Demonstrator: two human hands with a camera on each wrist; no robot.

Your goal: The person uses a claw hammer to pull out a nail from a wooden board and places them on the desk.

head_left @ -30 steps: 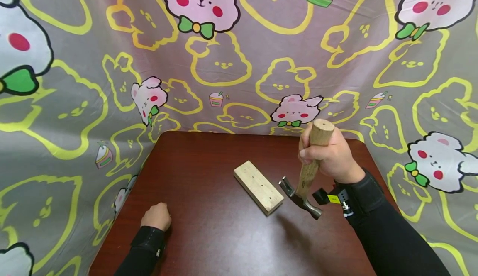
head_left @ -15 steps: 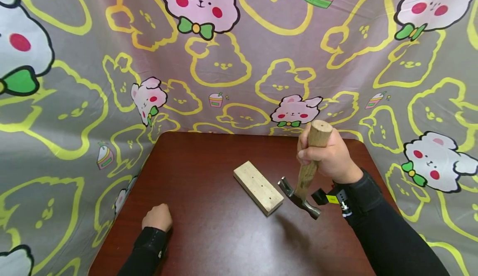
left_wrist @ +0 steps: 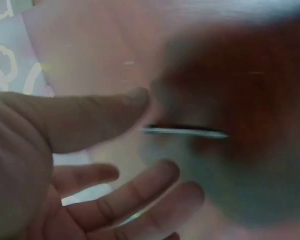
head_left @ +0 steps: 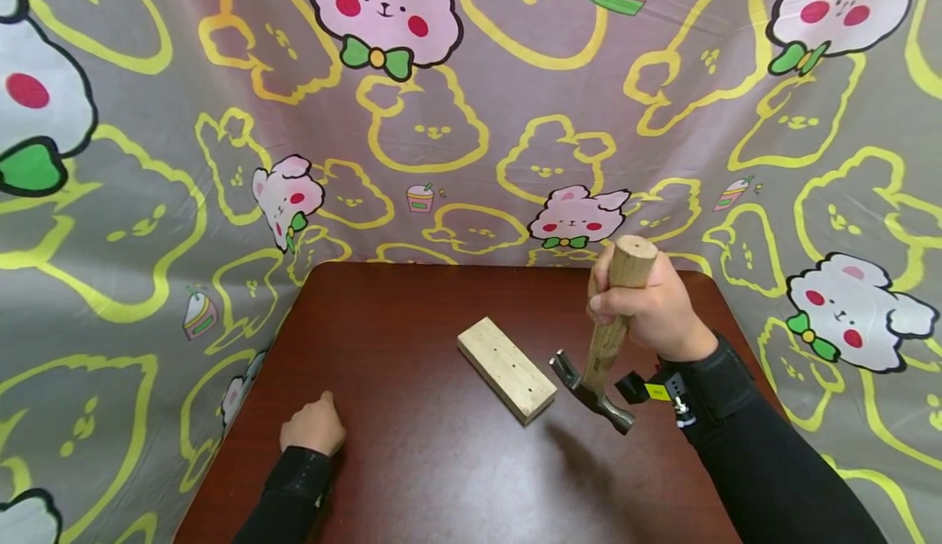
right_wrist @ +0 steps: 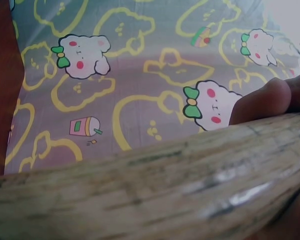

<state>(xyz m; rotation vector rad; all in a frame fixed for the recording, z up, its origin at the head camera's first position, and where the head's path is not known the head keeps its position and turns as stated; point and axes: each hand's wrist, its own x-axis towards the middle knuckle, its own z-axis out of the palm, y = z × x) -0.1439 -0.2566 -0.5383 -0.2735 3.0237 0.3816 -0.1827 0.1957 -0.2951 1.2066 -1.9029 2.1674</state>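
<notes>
Upright in the head view, the claw hammer has its wooden handle gripped by my right hand, its metal head hanging downward. The handle fills the lower part of the right wrist view, with a fingertip above it. To the hammer's left, a pale wooden block with several small dark holes or marks lies on the table. My left hand is low over the table's left side. Its wrist view shows thumb and fingers apart, and a thin metal nail just beyond the thumb tip, seemingly untouched.
The dark reddish-brown table reaches to a hanging patterned cloth behind and at both sides. A black wrist camera with a yellow label juts from the right wrist, near the hammer head.
My left hand has shifted slightly right, and one digit now sticks out forward. The right hand keeps its grip on the hammer, nearly still. The head view has shifted slightly.
</notes>
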